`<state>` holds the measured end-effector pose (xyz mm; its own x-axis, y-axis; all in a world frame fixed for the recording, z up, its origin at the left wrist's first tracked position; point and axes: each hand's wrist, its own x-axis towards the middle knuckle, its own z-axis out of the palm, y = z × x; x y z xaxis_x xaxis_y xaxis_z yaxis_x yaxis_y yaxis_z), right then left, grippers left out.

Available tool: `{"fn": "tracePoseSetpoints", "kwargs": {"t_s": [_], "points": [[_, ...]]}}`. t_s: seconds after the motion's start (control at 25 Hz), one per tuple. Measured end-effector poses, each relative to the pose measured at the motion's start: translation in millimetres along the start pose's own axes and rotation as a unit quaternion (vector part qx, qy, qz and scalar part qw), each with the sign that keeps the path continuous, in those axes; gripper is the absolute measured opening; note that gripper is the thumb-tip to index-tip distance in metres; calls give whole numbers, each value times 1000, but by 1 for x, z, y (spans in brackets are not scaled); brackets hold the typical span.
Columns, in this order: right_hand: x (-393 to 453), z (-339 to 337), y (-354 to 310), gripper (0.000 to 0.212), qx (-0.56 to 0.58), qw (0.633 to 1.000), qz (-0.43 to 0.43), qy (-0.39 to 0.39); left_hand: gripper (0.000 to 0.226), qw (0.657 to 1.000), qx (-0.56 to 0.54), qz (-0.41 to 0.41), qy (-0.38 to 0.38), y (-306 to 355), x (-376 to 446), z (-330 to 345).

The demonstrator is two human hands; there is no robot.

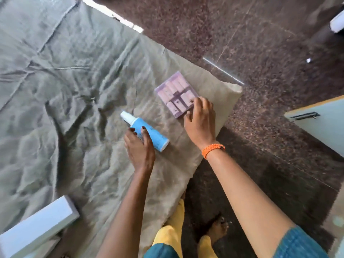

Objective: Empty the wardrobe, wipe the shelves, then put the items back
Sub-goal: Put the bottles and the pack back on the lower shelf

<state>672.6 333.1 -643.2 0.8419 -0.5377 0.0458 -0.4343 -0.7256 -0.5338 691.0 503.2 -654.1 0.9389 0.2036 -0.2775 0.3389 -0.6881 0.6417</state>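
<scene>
Two hands at work in the single head view, both low over a wrinkled grey-green sheet point(61, 75) spread on a bed. Left hand point(139, 148) curled around the lower body of a blue spray bottle point(147, 133), thumb and a finger visible on its side; bottle lying flat, white cap pointing up-left. Right hand point(200, 121), with an orange wristband point(213, 148), pinching the near corner of a flat clear case of lilac containers point(176, 96), fingertips on top and thumb at the edge. Case resting on the sheet close to the bed corner, just beside the bottle but apart from it. White box point(37, 229) at the lower left, well apart. Pale door with a handle point(320, 121) at the right edge, probably the wardrobe; shelves not in view.

Likely still the emptying step, setting items down. Better to lay both fully flat before letting go, away from the bed edge, since the case sits near the corner and could slide off. Good also to keep items grouped for easy return.
</scene>
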Motion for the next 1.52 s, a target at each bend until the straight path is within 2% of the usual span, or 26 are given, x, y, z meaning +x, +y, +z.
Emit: {"fn": "tracePoseSetpoints", "kwargs": {"t_s": [0.08, 0.16, 0.24, 0.32, 0.4, 0.44, 0.52, 0.6, 0.68, 0.84, 0.92, 1.04, 1.2, 1.32, 1.36, 1.52], "points": [[20, 16, -1, 70, -37, 995, 51, -75, 51, 993, 3, -92, -75, 2, 19, 9], [38, 33, -1, 109, -77, 980, 91, -162, 57, 984, -22, -113, -132, 3, 36, 22], [44, 46, 0, 128, -132, 971, 88, -179, 56, 982, -36, -111, -151, 6, 45, 35], [46, 53, 1, 129, -169, 972, 66, -150, 53, 988, -24, -87, -125, 10, 47, 46], [48, 54, -1, 128, -165, 977, 52, -128, 50, 996, -21, -66, -53, 15, 45, 47], [47, 52, 0, 128, -155, 979, 51, -123, 48, 998, -35, -54, -21, 17, 41, 46], [41, 43, 11, 128, -122, 985, 64, -106, 42, 996, -89, -21, -1, 24, 24, 48], [22, 26, 39, 127, -91, 989, 98, -66, 40, 992, -119, 30, -37, 33, -6, 57], [-11, 2, 76, 126, -86, 985, 146, -1, 44, 983, -117, 97, -105, 44, -41, 71], [-79, -53, 150, 125, -83, 956, 270, 78, 58, 953, -111, 193, -206, 71, -111, 112], [-124, -88, 189, 119, -87, 931, 327, 134, 57, 929, -87, 251, -259, 85, -163, 136], [-204, -136, 236, 115, -83, 895, 393, 195, 53, 872, -43, 348, -342, 95, -251, 166], [-356, -187, 291, 117, -82, 811, 506, 283, 52, 790, -6, 423, -443, 70, -396, 191], [-498, -217, 319, 121, -81, 696, 627, 340, 56, 710, 21, 456, -536, 26, -523, 198], [-546, -224, 325, 122, -76, 649, 667, 358, 58, 678, 33, 468, -566, 8, -564, 197], [-696, -246, 340, 122, -64, 502, 773, 382, 61, 546, 70, 521, -653, -58, -699, 186]]}}
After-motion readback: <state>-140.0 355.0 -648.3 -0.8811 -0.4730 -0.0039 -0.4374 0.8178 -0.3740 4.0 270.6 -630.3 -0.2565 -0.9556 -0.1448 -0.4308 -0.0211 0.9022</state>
